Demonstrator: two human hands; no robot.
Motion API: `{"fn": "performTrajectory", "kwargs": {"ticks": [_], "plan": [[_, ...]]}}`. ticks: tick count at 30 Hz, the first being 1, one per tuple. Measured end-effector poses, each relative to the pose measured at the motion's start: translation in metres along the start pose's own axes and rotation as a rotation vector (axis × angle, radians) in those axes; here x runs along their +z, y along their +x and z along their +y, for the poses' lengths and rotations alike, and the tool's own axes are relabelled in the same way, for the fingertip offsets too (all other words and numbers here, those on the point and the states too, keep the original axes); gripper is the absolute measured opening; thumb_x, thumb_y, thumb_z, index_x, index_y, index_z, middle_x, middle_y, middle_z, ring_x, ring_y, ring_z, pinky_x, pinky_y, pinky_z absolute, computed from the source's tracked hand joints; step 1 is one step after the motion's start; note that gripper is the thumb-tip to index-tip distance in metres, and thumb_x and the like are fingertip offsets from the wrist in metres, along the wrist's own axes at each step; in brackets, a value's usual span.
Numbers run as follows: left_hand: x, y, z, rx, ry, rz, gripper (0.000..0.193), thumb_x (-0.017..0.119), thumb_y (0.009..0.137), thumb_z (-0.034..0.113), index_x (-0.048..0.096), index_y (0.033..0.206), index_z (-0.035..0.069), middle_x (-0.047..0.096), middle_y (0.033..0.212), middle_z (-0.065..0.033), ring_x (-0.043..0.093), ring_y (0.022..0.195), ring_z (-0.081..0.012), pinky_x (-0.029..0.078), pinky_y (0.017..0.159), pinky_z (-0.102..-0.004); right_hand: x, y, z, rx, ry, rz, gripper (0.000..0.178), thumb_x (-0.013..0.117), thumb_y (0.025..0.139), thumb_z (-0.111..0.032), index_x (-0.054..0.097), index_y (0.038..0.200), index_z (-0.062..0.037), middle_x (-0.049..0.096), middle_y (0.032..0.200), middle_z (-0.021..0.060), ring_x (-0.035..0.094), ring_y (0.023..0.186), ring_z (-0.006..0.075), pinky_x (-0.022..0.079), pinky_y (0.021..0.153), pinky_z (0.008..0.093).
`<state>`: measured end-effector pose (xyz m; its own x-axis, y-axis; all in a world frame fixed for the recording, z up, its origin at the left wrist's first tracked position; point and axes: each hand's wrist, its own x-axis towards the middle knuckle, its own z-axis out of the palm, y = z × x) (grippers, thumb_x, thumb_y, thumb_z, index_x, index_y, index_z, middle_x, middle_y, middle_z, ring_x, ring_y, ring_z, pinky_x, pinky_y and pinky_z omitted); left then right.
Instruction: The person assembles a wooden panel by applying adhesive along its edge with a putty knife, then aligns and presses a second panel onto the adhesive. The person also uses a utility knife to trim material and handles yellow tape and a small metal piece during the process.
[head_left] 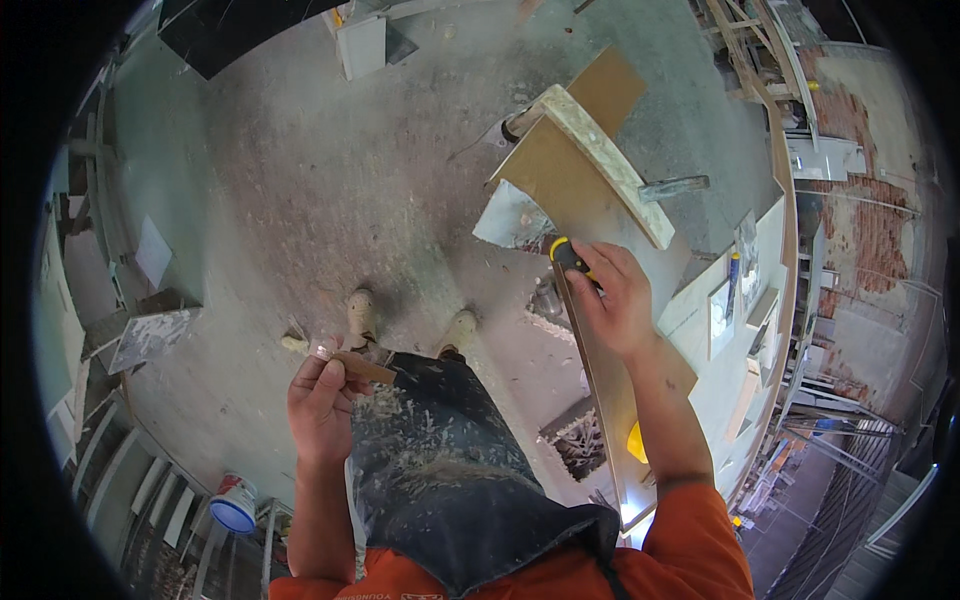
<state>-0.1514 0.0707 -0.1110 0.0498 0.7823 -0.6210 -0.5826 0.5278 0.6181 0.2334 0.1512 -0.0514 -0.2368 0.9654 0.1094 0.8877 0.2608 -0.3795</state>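
Observation:
My left hand [320,395] is closed on a small flat strip of brown board [365,368], pinched between thumb and fingers in front of my apron [430,430]. Further right, my right hand [618,300] is wrapped round a yellow and black tape measure [567,252]. It is held at the far end of a long brown board edge [590,370] that runs back toward me. A crumpled whitish sheet [513,215] lies just beyond the tape measure.
Brown boards [560,170] lie beyond my right hand, under a pale plank [600,160] and a grey-handled tool [675,188]. To my right stands a workbench with a white panel [690,330]. A white bucket [234,503] with blue stands lower left. Scrap panels [150,338] line the left.

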Motion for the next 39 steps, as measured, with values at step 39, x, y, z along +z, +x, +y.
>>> {"fn": "performTrajectory", "kwargs": {"ticks": [39], "plan": [[0.005,-0.006,-0.032,-0.023,0.039,-0.022,0.043,0.059,0.104,0.016,0.054,0.138,-0.01,0.071,0.109,-0.0137,0.067,0.087,-0.0167,0.056,0.075,-0.0319,-0.03,-0.023,0.034,0.009,-0.209,0.125,0.039,0.078,0.083,-0.008,0.072,0.122,-0.0075,0.068,0.109,0.0114,0.066,0.092,0.0316,0.054,0.079,0.04]]}}
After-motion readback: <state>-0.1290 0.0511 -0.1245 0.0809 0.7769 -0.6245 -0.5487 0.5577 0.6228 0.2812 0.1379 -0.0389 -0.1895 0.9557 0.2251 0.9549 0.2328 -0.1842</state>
